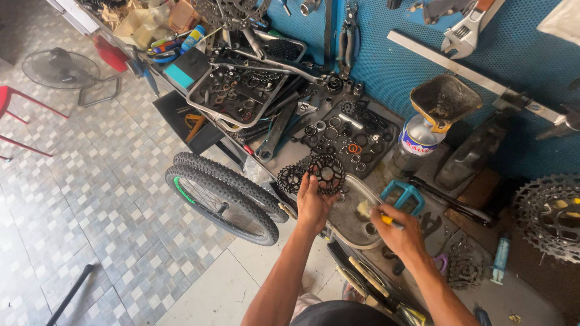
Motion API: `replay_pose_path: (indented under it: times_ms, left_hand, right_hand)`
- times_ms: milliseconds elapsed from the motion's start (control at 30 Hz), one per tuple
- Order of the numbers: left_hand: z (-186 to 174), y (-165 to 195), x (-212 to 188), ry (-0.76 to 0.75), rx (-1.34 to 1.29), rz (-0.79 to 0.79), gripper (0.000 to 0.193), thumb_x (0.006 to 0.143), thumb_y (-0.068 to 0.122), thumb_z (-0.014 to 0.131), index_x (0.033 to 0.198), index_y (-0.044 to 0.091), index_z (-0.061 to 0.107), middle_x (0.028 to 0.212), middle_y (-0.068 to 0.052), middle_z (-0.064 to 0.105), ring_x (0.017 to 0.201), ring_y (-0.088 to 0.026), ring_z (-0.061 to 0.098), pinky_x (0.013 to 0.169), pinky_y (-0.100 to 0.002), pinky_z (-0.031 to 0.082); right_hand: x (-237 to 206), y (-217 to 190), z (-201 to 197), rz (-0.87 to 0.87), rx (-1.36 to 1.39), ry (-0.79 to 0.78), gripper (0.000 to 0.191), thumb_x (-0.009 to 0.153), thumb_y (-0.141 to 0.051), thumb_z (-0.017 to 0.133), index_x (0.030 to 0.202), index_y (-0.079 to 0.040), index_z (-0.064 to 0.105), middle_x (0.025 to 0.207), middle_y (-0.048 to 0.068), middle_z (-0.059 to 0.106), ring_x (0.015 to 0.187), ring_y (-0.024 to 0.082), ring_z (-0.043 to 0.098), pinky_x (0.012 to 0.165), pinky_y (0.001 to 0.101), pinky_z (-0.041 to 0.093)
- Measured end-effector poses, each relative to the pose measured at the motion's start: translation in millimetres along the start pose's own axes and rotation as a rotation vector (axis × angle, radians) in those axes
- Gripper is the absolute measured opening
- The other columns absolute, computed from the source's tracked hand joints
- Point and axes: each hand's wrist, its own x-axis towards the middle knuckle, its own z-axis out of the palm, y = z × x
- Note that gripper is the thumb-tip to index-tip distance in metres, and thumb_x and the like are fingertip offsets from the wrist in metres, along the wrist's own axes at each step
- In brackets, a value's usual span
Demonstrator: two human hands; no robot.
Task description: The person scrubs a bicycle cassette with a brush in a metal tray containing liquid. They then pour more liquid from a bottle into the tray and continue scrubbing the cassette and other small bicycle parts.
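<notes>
One black sprocket [326,172] is held up in the left hand [313,205] over a metal pan [356,226] on the counter [531,290]; the right hand [399,232] grips one yellow-handled brush [386,219] beside it; two wheels [226,193] lean below

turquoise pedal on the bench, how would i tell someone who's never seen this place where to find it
Start at the cluttered workbench under the blue pegboard wall and find the clear plastic bottle with a dirty funnel on top. Just below it, beside the metal pan, lies the pedal. Its bright turquoise frame stands out among the black, greasy parts.
</notes>
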Motion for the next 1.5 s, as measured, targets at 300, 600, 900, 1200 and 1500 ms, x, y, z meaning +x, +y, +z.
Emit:
replay_pose_path:
  times_ms: [300,600,900,1200,1500]
  left_hand:
    - [-11.9,-28.1,-5.2,0.022,0.36,0.038,0.035,0.106,0.015,0.044,0.14,0.015,0.052,0.108,-0.005,0.064,0.084,-0.017,0.069,0.058,-0.025,0.055]
    - [-2.8,-15.6,-20.1,0.036,0.568,0.136,0.022,0.107,0.012,0.044,0.124,0.002,0.053,0.1,-0.01,0.063,0.085,-0.018,0.07,0.063,-0.035,0.065]
    - [-5.4,-11.9,-17.7,0.075,0.786,0.122,0.025,0.104,0.016,0.052,0.122,-0.001,0.051,0.104,-0.018,0.067,0.081,-0.024,0.072,0.055,-0.035,0.067]
    - [-6.3,-14.9,-17.1,0.014,1.063,0.288,0.022,0.105,0.019,0.053,0.11,-0.001,0.057,0.088,-0.017,0.074,0.07,-0.023,0.077,0.052,-0.032,0.065]
    - [4.1,-13.5,-32.3,0.09,0.941,0.308,0.027,0.1,0.02,0.056,0.12,0.002,0.057,0.091,-0.015,0.073,0.07,-0.021,0.075,0.051,-0.033,0.065]
  right_hand:
    - [13.7,-24.1,15.8,0.08,0.361,-0.028,0.031,0.099,-0.035,0.06,0.1,-0.006,0.07,0.074,0.003,0.073,0.06,0.014,0.066,0.054,0.0311,0.052]
    - [7.7,-35.9,-10.3,-0.183,0.201,-0.068,0.027,0.098,-0.032,0.064,0.108,-0.009,0.073,0.078,0.002,0.074,0.064,0.011,0.067,0.053,0.0306,0.053]
    - [3.2,-26.2,-11.3,-0.266,0.135,-0.044,0.026,0.098,-0.033,0.065,0.109,-0.011,0.075,0.075,0.001,0.074,0.057,0.01,0.065,0.045,0.0266,0.049]
    - [-1.8,-35.4,-4.9,-0.105,0.104,0.003,0.021,0.097,-0.029,0.066,0.103,-0.01,0.072,0.073,0.005,0.072,0.061,0.014,0.067,0.055,0.033,0.053]
    - [0.2,-22.8,12.6,-0.097,0.217,0.068,0.027,0.1,-0.033,0.062,0.096,-0.007,0.068,0.066,0.005,0.069,0.057,0.014,0.063,0.052,0.0331,0.049]
